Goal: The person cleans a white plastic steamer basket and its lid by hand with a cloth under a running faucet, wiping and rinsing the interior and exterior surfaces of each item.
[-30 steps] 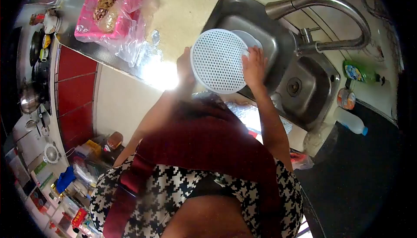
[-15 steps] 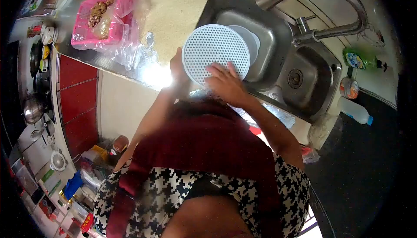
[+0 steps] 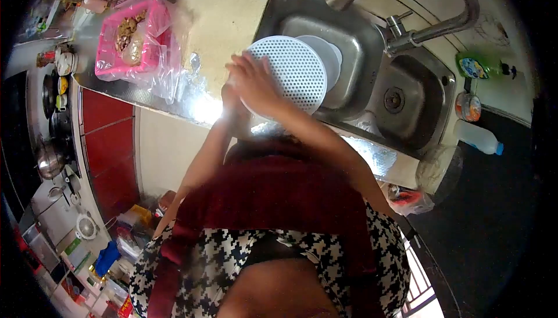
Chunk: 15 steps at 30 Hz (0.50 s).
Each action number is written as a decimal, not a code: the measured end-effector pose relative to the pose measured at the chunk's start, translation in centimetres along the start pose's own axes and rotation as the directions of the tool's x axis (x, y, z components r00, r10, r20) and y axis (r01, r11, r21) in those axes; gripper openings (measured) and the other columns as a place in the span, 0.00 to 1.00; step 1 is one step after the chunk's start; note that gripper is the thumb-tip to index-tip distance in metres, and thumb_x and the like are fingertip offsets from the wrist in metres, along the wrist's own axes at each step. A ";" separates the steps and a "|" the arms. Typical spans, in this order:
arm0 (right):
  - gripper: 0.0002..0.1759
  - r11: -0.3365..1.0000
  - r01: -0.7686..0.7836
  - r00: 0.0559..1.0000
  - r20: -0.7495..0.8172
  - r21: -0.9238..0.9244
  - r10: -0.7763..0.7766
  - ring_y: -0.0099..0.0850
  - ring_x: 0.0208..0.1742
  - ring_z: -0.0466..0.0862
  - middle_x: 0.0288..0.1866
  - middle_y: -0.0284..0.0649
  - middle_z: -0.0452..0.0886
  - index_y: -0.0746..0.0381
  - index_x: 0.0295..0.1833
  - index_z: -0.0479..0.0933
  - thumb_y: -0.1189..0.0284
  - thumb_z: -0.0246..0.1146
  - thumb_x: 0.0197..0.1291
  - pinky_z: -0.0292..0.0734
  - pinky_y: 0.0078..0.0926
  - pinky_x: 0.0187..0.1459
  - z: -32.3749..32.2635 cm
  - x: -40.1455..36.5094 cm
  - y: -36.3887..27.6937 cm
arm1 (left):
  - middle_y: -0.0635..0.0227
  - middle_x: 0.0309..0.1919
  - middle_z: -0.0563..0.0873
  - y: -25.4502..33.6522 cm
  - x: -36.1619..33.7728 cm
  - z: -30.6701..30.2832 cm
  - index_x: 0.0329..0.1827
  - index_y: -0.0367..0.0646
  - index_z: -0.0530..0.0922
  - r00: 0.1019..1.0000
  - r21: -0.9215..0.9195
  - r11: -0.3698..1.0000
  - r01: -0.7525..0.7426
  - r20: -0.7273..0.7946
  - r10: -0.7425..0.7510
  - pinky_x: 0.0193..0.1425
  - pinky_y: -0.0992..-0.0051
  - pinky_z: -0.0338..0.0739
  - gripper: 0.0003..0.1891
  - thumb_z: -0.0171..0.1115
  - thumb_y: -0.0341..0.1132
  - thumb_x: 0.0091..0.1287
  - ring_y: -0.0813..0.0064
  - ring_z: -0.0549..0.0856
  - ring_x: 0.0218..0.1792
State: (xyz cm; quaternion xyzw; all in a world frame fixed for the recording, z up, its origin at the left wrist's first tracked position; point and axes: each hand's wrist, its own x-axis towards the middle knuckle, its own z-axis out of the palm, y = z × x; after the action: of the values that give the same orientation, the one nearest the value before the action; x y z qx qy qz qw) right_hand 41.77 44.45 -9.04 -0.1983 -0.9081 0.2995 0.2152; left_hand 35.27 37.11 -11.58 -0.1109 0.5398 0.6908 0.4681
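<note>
A round white perforated tray (image 3: 293,74), dotted with small holes, is over the near left part of the large sink basin (image 3: 349,24). My left hand (image 3: 230,102) is at its left edge, holding it, with most of the fingers behind my right hand. Across that same left edge lies my right hand (image 3: 253,83), its fingers stretched out and slightly blurred. Behind the tray, toward the right, a pale round dish (image 3: 332,62) shows in part inside the basin.
The metal faucet (image 3: 401,42) curves over the sink. Left of it lies a beige board (image 3: 218,22), then a pink basket (image 3: 148,65) with a plastic bag and brown food. A green bottle (image 3: 479,67) and white bottle (image 3: 478,138) are at right.
My right hand has moved left, from the tray's lower middle to its left edge near my left hand. The whole view has shifted slightly.
</note>
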 end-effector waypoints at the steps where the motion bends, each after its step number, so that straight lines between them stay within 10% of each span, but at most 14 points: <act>1: 0.22 0.999 -0.002 1.000 0.014 -0.047 0.003 0.44 0.70 0.58 0.66 0.43 0.64 0.58 0.59 0.67 0.66 0.56 0.59 0.48 0.63 0.65 0.4 1.2 1.5 | 0.62 0.42 0.82 1.2 -0.7 0.9 0.52 0.39 0.74 0.998 0.414 0.908 -0.066 0.036 0.056 0.46 0.72 0.77 0.22 0.33 0.45 0.74 0.71 0.82 0.41; 6: 0.20 0.947 -0.258 0.966 -0.039 -0.192 0.255 0.42 0.66 0.66 0.62 0.39 0.69 0.52 0.59 0.69 0.66 0.55 0.60 0.55 0.64 0.62 -0.5 4.0 10.2 | 0.61 0.45 0.82 2.0 -1.9 2.9 0.52 0.37 0.73 0.999 0.233 0.972 0.041 -0.037 -0.033 0.49 0.71 0.77 0.26 0.30 0.48 0.75 0.71 0.81 0.45; 9: 0.18 0.912 -0.404 0.915 -0.019 -0.074 0.403 0.45 0.60 0.72 0.56 0.43 0.74 0.57 0.56 0.70 0.67 0.54 0.60 0.62 0.48 0.62 -3.1 0.2 13.8 | 0.62 0.45 0.82 2.7 -3.1 3.8 0.53 0.37 0.73 0.997 0.297 0.953 0.057 -0.058 -0.041 0.51 0.70 0.75 0.26 0.30 0.48 0.75 0.71 0.81 0.45; 15: 0.24 0.888 -0.451 0.891 -0.103 -0.091 0.442 0.51 0.67 0.63 0.65 0.58 0.63 0.66 0.63 0.64 0.71 0.51 0.62 0.59 0.39 0.65 -5.5 -10.1 8.8 | 0.59 0.38 0.83 1.8 -2.0 3.0 0.50 0.33 0.74 1.000 0.144 0.989 0.025 -0.013 -0.023 0.43 0.72 0.82 0.23 0.36 0.45 0.75 0.70 0.85 0.37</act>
State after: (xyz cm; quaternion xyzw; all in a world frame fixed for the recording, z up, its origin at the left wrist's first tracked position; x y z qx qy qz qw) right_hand 54.97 48.61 -13.33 -0.4254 -0.8442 0.2813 0.1648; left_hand 35.97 38.63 -7.90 -0.0871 0.5896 0.6435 0.4803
